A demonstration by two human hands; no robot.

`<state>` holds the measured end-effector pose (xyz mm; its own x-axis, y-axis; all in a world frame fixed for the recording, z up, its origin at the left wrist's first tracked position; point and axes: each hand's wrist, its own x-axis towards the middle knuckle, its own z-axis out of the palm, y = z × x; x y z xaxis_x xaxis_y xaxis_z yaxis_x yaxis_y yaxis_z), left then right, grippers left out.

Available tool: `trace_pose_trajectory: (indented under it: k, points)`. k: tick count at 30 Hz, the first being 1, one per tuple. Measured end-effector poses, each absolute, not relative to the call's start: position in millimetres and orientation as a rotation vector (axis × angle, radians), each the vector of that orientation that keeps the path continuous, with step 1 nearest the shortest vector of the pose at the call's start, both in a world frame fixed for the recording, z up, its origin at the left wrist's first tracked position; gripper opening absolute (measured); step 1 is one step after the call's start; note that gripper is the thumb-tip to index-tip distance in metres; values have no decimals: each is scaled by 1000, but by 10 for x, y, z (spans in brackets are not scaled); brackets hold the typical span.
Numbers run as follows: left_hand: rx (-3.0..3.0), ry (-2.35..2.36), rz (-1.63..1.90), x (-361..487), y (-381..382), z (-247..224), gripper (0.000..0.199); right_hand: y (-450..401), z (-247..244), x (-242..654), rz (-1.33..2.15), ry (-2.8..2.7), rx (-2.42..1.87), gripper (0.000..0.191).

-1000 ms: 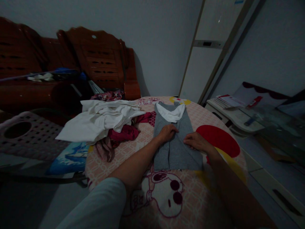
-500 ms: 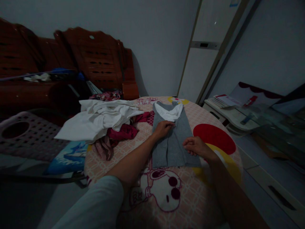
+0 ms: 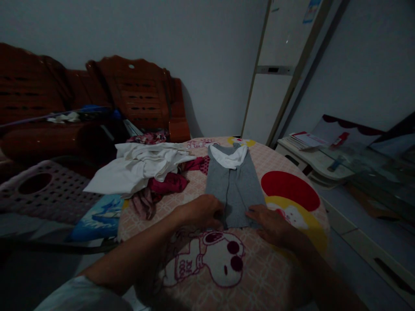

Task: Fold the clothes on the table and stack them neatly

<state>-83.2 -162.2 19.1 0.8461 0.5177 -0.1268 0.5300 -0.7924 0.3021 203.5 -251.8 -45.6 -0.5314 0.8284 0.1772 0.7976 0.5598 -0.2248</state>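
Note:
A grey garment (image 3: 241, 190) with a white piece (image 3: 229, 159) at its neckline lies flat on a round table with a patterned pink cloth (image 3: 256, 272). At its lower left corner is my left hand (image 3: 205, 211), fingers bent down around the hem; the fingertips are dim, and whether they pinch the fabric is hard to make out. My right hand (image 3: 270, 222) rests on the lower right part of the garment, its fingers spread. White cloth (image 3: 139, 166) lies heaped over dark red cloth (image 3: 168, 182) on the table's left side.
Behind the table on the left is a carved wooden bench (image 3: 139, 93) with things on it. A pink woven basket (image 3: 65, 185) stands left of the table. On the right is a low cabinet (image 3: 324, 166) with papers; a tall white unit (image 3: 269, 99) stands at the back.
My left hand has moved from the garment's upper middle down to its lower left corner. My right hand has dropped onto the lower right part, its fingers now spread. The view has shifted slightly.

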Motion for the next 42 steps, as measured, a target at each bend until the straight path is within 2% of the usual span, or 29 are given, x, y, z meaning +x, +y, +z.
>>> trace_pose_trajectory:
  k: [3, 11, 14, 19, 23, 27, 29, 32, 36, 42]
  points:
    - [2795, 855, -43, -898, -1985, 39, 43, -2632, -650, 1943, -87, -2522, -1318, 55]
    - [2835, 968, 139, -876, -2110, -327, 33, -2507, -509, 1710, -203, -2532, -1534, 51]
    - [2791, 933, 122, -910, -1917, -255, 32, -2406, -403, 1814, -65, -2413, -1551, 51]
    - [2626, 747, 323, -905, -1263, 100, 47, -1902, -57, 1961, 126, -2164, -1589, 44]
    - [2560, 836, 440, -778, -555, 267, 44, -1310, 209, 1879, 41, -2068, -1739, 40]
    - [2529, 1305, 779, -689, -181, 106, 44, -1012, 230, 1816, -173, -1953, -1832, 46]
    - [2589, 1301, 858, -713, -231, -30, 45, -1065, 136, 1838, -184, -2012, -1817, 46]
    - [2754, 980, 567, -784, -511, -216, 47, -1305, -90, 1879, -71, -2244, -1715, 47]
    - [2873, 868, 279, -771, -822, -367, 68, -1519, -323, 1799, -84, -2410, -1656, 55]
    - [2870, 1074, 111, -700, -888, -158, 55, -1463, -112, 1695, 11, -2354, -1873, 39]
